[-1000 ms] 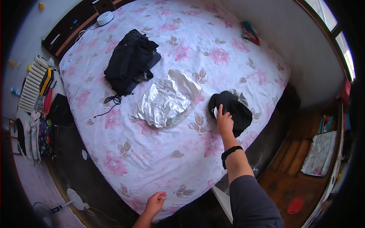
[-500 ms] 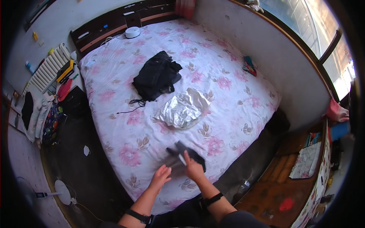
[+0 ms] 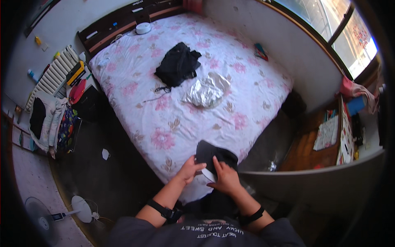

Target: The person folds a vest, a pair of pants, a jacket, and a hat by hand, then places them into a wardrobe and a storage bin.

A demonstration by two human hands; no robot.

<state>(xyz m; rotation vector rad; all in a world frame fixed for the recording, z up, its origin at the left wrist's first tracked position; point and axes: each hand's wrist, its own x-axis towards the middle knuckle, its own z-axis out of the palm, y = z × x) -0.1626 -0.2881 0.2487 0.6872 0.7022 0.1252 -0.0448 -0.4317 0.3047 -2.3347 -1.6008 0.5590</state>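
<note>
What looks like a black cap (image 3: 218,156), with a white patch along its lower edge, is held up in front of me over the near end of the bed. My left hand (image 3: 191,169) pinches its left side between thumb and fingers. Across its right side lies my right hand (image 3: 226,177), closed on it with the fingers over the dark cloth. Beyond my hands a crumpled silver foil bag (image 3: 207,90) rests on the flowered bedsheet (image 3: 193,127). Farther back is a bunched black garment (image 3: 177,66) with a dark cord (image 3: 158,95) trailing from it.
A round white device (image 3: 143,28) sits by the dark headboard (image 3: 119,26). On the left are a radiator (image 3: 51,78), draped clothes (image 3: 49,119) and a fan (image 3: 41,218). A wooden desk (image 3: 304,150) and a curved grey panel (image 3: 321,185) occupy the right.
The black cap has come nearer to me and is lifted and turned. My left hand, apart from it before, now grips it too. The view has shifted, showing the grey panel.
</note>
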